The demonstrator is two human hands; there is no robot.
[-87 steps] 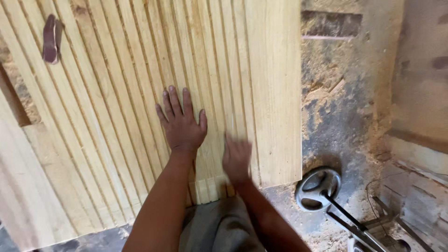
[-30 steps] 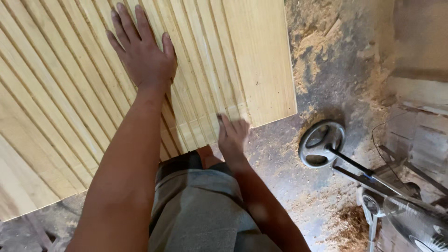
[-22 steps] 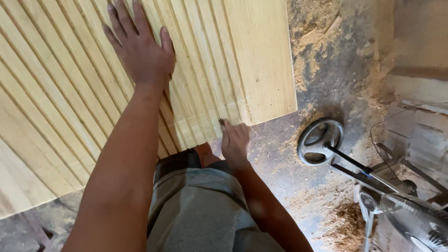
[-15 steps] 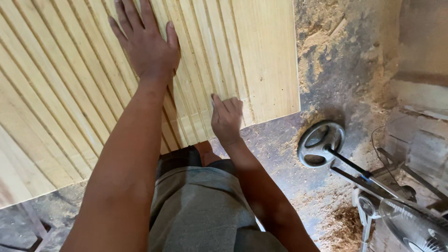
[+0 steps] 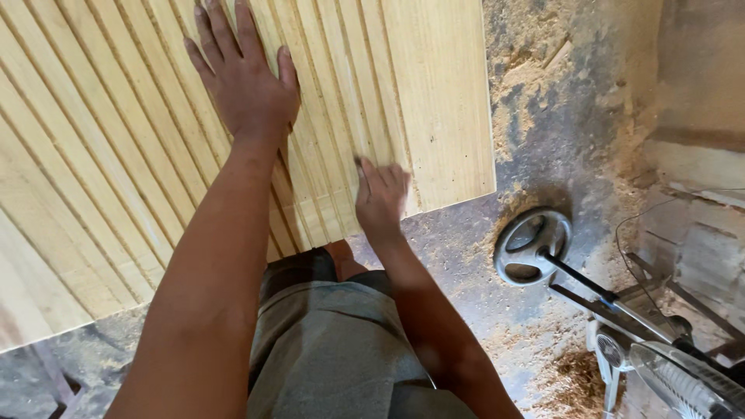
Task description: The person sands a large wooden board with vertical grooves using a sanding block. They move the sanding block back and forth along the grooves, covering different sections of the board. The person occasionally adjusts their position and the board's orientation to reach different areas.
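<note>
Pressing flat, open left hand (image 5: 247, 85) steadies grooved wood panel (image 5: 155, 140); right hand (image 5: 380, 198) rubs its edge, fingers loosely curled, gripping nothing. Splinter risk; overhanging panel could tip.

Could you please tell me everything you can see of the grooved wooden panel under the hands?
The grooved wooden panel is pale yellowish wood, cut with many narrow parallel grooves running its length, plus one broad smooth band along its right edge. It lies flat and angled across the view, above a sawdust-strewn floor. The left hand presses flat on it, fingers spread; the right hand rests near its lower edge.
</note>
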